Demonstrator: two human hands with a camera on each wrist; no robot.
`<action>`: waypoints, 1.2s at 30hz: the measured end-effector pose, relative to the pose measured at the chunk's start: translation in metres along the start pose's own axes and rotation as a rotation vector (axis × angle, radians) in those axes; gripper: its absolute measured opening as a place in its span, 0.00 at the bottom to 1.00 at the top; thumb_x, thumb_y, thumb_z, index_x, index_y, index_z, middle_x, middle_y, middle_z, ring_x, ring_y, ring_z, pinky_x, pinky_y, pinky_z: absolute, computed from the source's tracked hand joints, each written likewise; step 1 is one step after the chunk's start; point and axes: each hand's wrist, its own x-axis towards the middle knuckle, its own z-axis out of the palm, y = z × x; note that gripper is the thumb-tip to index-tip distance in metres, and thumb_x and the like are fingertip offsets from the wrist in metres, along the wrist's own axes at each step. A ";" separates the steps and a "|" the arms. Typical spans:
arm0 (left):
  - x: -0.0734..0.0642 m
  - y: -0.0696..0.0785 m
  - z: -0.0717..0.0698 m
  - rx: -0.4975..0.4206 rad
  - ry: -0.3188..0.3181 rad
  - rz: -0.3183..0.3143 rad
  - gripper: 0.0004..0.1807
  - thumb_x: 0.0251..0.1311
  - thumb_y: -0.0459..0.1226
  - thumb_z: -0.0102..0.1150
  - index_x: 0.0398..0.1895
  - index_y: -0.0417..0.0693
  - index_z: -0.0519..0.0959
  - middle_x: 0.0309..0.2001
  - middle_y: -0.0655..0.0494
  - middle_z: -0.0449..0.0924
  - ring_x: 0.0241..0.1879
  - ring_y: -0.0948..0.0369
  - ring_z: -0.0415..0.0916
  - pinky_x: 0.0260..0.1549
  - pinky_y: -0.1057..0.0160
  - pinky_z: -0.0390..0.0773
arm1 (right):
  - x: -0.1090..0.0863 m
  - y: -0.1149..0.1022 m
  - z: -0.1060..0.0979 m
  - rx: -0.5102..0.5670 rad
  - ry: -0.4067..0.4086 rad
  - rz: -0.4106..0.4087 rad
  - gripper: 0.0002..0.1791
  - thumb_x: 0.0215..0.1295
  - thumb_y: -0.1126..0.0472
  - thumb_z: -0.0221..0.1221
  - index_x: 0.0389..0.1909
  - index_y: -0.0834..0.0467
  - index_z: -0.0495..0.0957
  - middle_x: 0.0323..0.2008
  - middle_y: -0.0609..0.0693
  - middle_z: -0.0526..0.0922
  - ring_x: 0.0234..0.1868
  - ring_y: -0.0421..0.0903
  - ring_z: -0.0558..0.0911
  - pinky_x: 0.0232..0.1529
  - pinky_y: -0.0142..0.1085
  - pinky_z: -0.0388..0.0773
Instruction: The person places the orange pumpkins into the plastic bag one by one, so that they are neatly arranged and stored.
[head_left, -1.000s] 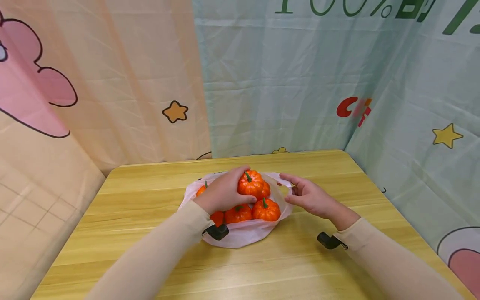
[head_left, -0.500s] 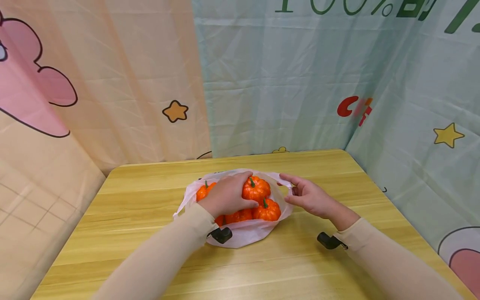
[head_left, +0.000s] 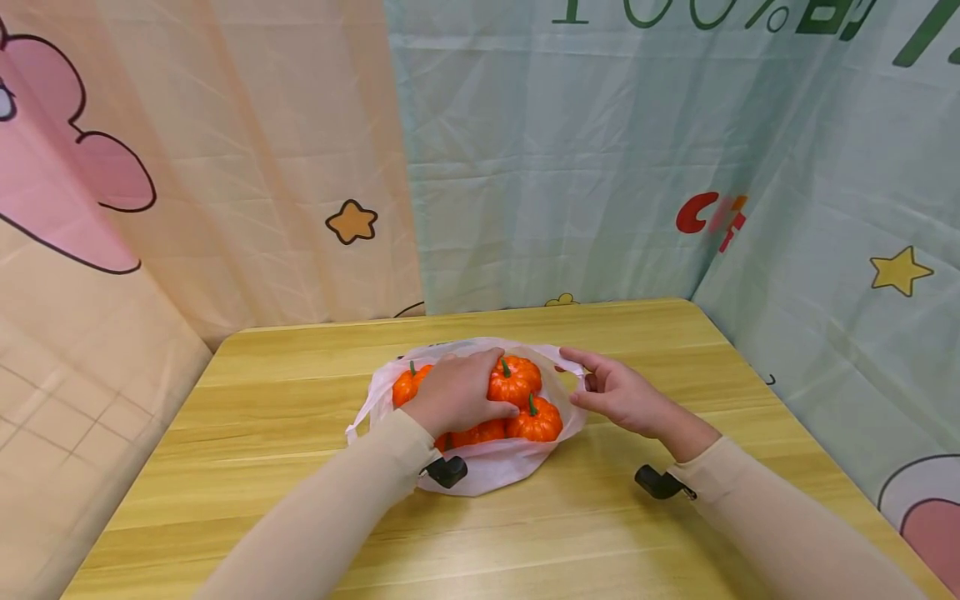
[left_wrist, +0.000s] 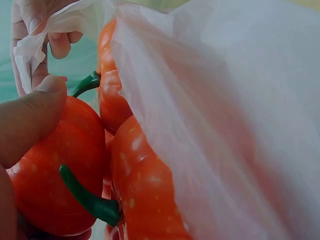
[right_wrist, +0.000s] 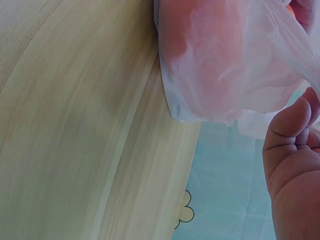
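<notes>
A thin whitish plastic bag stands with its mouth open at the middle of the table, holding several small orange pumpkins with green stems. My left hand reaches over the mouth and grips one pumpkin on top of the others; its thumb lies on that pumpkin in the left wrist view. Right beside it sits another pumpkin, and one more shows at the bag's left side. With thumb and fingers, my right hand pinches the bag's right handle. Pumpkins under my left hand are partly hidden.
The wooden table extends around the bag on every side. Behind it and to both sides hang printed cloth curtains. A black wrist camera is strapped at my right cuff, another at my left.
My left hand has shifted slightly right and lowered the gripped pumpkin deeper among the others. The bag's left handle now shows. My right hand stays in place on the bag.
</notes>
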 end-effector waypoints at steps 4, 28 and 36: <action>0.000 0.001 0.001 0.027 -0.002 -0.009 0.47 0.59 0.64 0.70 0.75 0.52 0.68 0.65 0.58 0.81 0.60 0.51 0.80 0.68 0.46 0.74 | 0.001 0.001 0.000 -0.003 0.001 -0.010 0.40 0.71 0.73 0.59 0.80 0.70 0.54 0.47 0.64 0.76 0.35 0.42 0.72 0.31 0.25 0.73; -0.001 0.003 0.002 0.053 -0.026 -0.032 0.50 0.59 0.65 0.69 0.78 0.48 0.66 0.68 0.53 0.79 0.62 0.48 0.79 0.72 0.47 0.70 | 0.000 0.001 0.002 -0.039 -0.004 0.003 0.40 0.72 0.70 0.61 0.81 0.67 0.55 0.58 0.71 0.72 0.37 0.44 0.71 0.32 0.26 0.74; -0.001 0.003 0.001 0.052 -0.027 -0.035 0.51 0.59 0.65 0.69 0.79 0.48 0.65 0.69 0.53 0.79 0.63 0.47 0.78 0.73 0.47 0.69 | 0.000 0.001 0.002 -0.040 0.002 0.007 0.40 0.72 0.70 0.60 0.81 0.67 0.55 0.56 0.72 0.72 0.37 0.44 0.70 0.32 0.26 0.74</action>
